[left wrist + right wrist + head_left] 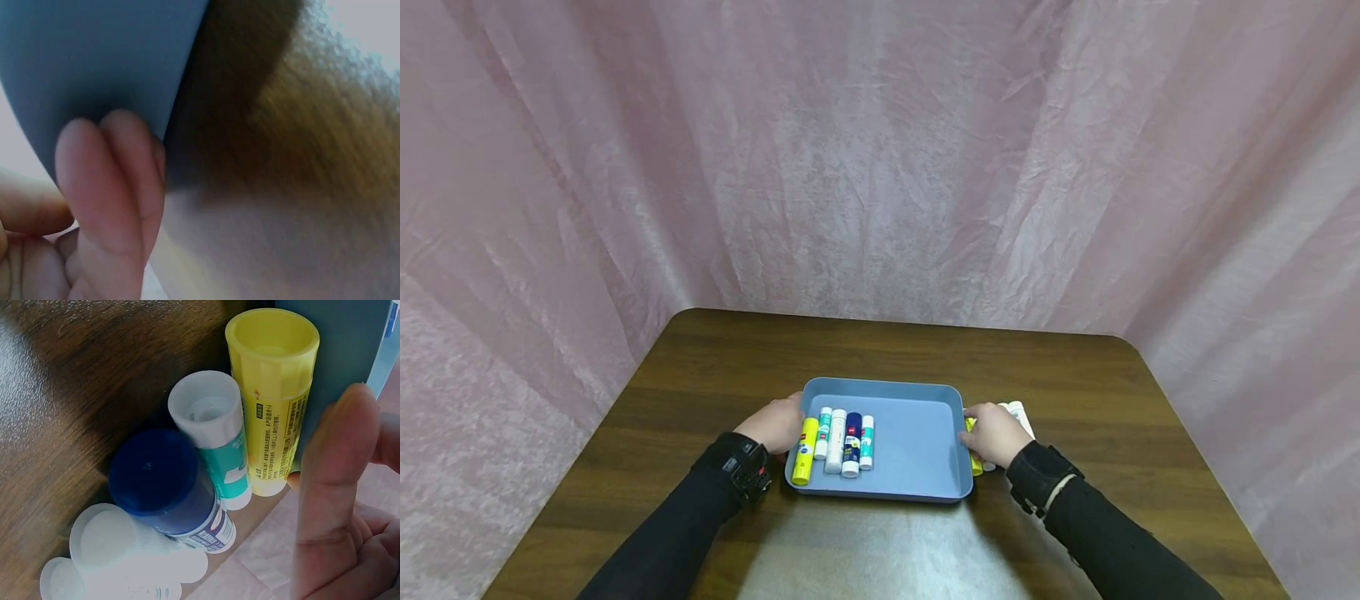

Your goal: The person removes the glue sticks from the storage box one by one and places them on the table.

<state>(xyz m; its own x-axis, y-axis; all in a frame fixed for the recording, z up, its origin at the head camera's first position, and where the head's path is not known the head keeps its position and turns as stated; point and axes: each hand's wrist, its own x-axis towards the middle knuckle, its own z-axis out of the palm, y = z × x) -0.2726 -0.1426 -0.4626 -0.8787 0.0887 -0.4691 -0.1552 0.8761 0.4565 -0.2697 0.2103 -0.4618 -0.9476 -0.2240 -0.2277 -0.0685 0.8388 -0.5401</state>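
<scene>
Blue-grey plastic, rectangular and low-walled, the tray (917,433) sits on the brown wood-grain table (760,350) between both hands. Viewing remotely, I record the left hand (778,423) at its left wall, fingers (94,181) against the outer face; I cannot tell whether the thumb closes on the rim. I find the right hand (997,433) at the right wall, thumb and forefinger reaching the rim area with little spread; whether they pinch it, I cannot tell.

Contents: five slim capped tubes lie side by side in the left half: yellow plastic tube (805,451), white-and-teal tube (823,433), plain white tube (835,442), navy-and-white tube (852,446) and teal-banded white tube (867,442).

Outside, just beside the right wall, I note a second row: yellow printed tube (275,406), white-capped teal tube (215,437), navy-capped tube (159,481) and white tubes (109,537) blurred by glare.

Assessment: the step in hand appears to be handling the tray by its short sides. I recommend matched pressure at both ends and a level base, since round tubes could roll into the bare right half. Right-hand clearance is poor; I advise keeping those fingers off the outer yellow tube.
</scene>
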